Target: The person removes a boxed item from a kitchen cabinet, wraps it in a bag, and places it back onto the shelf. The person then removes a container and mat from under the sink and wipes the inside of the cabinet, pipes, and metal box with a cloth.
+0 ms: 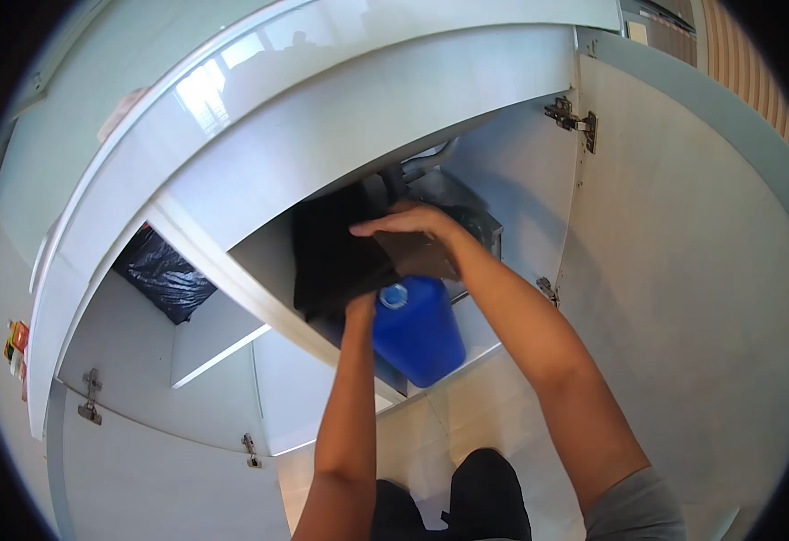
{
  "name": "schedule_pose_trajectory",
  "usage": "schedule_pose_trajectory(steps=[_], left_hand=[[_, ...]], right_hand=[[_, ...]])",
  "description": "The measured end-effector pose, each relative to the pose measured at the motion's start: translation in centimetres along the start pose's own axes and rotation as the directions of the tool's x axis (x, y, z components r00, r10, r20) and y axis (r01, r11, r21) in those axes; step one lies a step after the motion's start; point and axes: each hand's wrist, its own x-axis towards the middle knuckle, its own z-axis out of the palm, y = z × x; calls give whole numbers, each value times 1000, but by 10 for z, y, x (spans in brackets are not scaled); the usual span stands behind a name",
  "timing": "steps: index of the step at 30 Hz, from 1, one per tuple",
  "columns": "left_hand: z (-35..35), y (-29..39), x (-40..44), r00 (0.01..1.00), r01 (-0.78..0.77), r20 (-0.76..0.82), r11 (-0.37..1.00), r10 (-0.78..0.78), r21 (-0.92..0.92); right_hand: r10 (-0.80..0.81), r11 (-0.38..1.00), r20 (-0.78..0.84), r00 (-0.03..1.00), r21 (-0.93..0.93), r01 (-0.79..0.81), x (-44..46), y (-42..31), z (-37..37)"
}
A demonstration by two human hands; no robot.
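Inside the open cabinet is a dark, boxy black object (336, 248), its exact kind unclear. My left hand (359, 309) grips its lower edge, with the fingers mostly hidden behind it. Across its upper right side lies my right hand (412, 222), thumb and fingers stretched along the surface as it holds on. A brownish face (419, 255) shows under my right palm; whether it belongs to the black object I cannot tell. Just below stands a blue plastic jug (423, 338) with a light blue cap (394, 296), close to my left wrist.
Grey drain pipes (429, 160) run behind my right hand. A black plastic bag (165, 275) sits in the left compartment, beyond a white divider (241, 270). Cabinet doors stand open at right (683, 270) and left (160, 478). The glossy countertop (259, 68) overhangs above.
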Motion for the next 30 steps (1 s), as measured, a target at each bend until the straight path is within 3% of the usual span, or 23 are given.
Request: schedule_pose_trajectory(steps=[1,2,4,5,7,11,14,17,23,26,30], left_hand=[[-2,6,-23,998,55,12,996,-54,-70],[-4,10,-43,995,97,21,988,-95,-124],[-7,21,-78,987,162,32,965,-159,-205],[-7,25,-93,983,182,36,956,-179,-232],[-15,32,-123,976,216,41,939,-213,-267],[-63,39,-160,927,371,153,891,-341,-263],[-106,47,-183,882,460,217,862,-418,-213],[-147,55,-199,837,530,258,833,-483,-160],[-214,71,-215,819,558,224,824,-528,-98],[-245,77,-219,827,551,192,830,-529,-88],[-291,87,-222,856,516,114,850,-505,-104]], right_hand=[[-20,1000,108,994,-19,22,-10,0,0],[114,993,224,968,-38,-108,-22,-7,-2],[237,935,295,926,190,-299,-65,-8,5],[242,936,288,927,183,-301,-92,-10,11],[197,830,286,938,460,-315,-140,-11,25],[211,800,257,943,509,-318,-181,13,64],[-70,794,-9,997,604,62,-214,32,106],[24,707,-137,990,702,80,-267,20,145],[44,550,-118,992,832,74,-313,36,190],[18,480,-199,980,861,166,-315,65,237],[18,372,-162,987,917,144,-319,69,293]])
